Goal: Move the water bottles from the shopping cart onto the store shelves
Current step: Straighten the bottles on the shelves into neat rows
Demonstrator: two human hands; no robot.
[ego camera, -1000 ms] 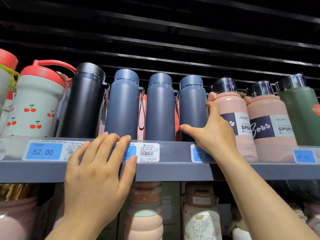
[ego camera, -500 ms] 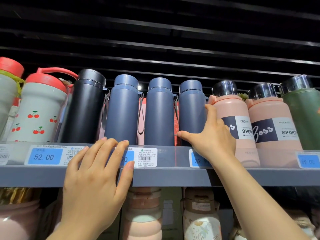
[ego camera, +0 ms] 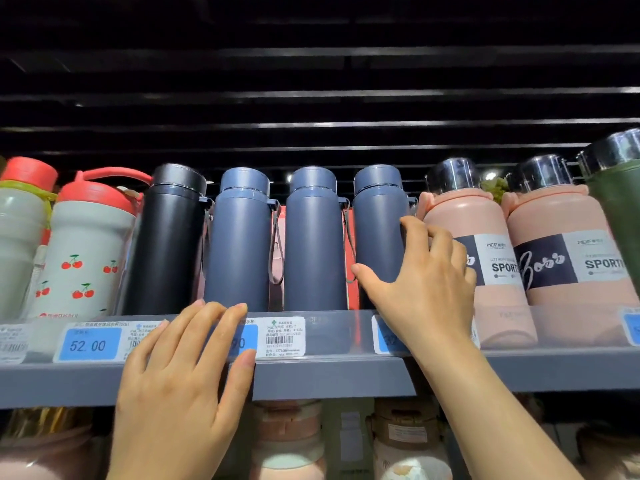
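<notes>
The right hand (ego camera: 420,289) grips the rightmost of 3 blue bottles (ego camera: 379,233), thumb on its front, fingers curled round its right side. The left hand (ego camera: 180,382) lies flat, fingers straight, against the shelf (ego camera: 329,375) edge over the price tags (ego camera: 88,344). The bottle stands upright on the shelf, between another blue bottle (ego camera: 313,244) and a pink bottle (ego camera: 485,258).

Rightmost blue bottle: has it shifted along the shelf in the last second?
No. The rightmost blue bottle keeps its gaps to the neighbouring blue bottle and pink bottle.
</notes>
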